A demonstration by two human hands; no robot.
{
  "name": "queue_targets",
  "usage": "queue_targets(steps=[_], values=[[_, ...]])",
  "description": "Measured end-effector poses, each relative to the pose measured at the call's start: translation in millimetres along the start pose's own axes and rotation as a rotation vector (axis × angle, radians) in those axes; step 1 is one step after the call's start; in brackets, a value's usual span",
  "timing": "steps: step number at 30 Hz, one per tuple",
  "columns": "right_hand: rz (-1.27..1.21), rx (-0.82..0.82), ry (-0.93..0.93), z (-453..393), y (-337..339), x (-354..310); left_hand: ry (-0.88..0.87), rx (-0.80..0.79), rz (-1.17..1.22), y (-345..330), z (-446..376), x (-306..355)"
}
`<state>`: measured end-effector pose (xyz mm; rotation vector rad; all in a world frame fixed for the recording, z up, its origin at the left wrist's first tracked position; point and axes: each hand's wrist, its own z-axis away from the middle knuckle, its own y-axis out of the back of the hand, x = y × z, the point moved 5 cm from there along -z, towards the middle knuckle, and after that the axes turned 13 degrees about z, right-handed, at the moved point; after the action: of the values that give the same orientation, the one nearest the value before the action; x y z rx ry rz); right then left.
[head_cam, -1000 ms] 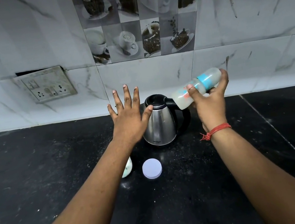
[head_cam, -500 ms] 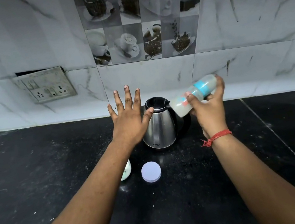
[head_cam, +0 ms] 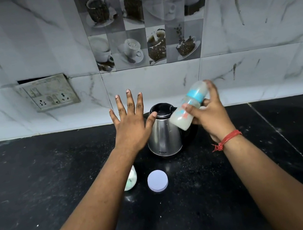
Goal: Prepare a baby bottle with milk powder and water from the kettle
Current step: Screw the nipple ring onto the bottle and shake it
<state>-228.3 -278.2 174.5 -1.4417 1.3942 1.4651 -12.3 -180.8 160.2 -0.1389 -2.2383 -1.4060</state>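
Note:
My right hand (head_cam: 211, 116) grips a clear baby bottle (head_cam: 188, 108) with a blue collar, tilted on its side, its base with milky liquid pointing lower left over the kettle. The steel kettle (head_cam: 163, 135) with a black lid stands on the black counter (head_cam: 37, 185) near the wall. My left hand (head_cam: 132, 122) hovers flat with fingers spread, just left of the kettle, thumb near its lid. A white round lid (head_cam: 157, 180) lies flat in front of the kettle. A pale container (head_cam: 130, 180) beside it is mostly hidden by my left forearm.
A marble-tiled wall with a socket plate (head_cam: 49, 93) rises behind the counter. A seam in the counter (head_cam: 294, 150) runs diagonally on the right.
My right hand has swung the bottle lower and to the left, its base dropping in front of the kettle, with motion blur. My left hand stays spread in the same place.

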Motion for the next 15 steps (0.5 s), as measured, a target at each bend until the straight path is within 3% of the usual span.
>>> queue_targets(steps=[2,6,10,11,14,15], values=[[-0.034,0.142,0.031,-0.9,8.7,-3.2,0.006,-0.002,0.003,-0.3,0.1,-0.8],[0.261,-0.129,0.141,6.8,-10.8,-8.2,0.010,-0.005,0.000,-0.5,-0.4,-1.0],[0.077,0.166,0.116,4.8,8.6,-9.7,0.002,-0.014,-0.003,-1.8,0.2,1.2],[0.094,0.169,0.131,4.5,8.2,-10.7,0.001,-0.017,-0.009,-2.1,0.6,1.7],[0.315,-0.106,0.160,5.9,-7.6,-6.1,0.009,-0.027,-0.016,-3.2,0.6,1.1],[0.295,-0.095,0.141,5.2,-5.4,-5.6,0.009,-0.026,-0.012,-3.4,0.7,1.0]])
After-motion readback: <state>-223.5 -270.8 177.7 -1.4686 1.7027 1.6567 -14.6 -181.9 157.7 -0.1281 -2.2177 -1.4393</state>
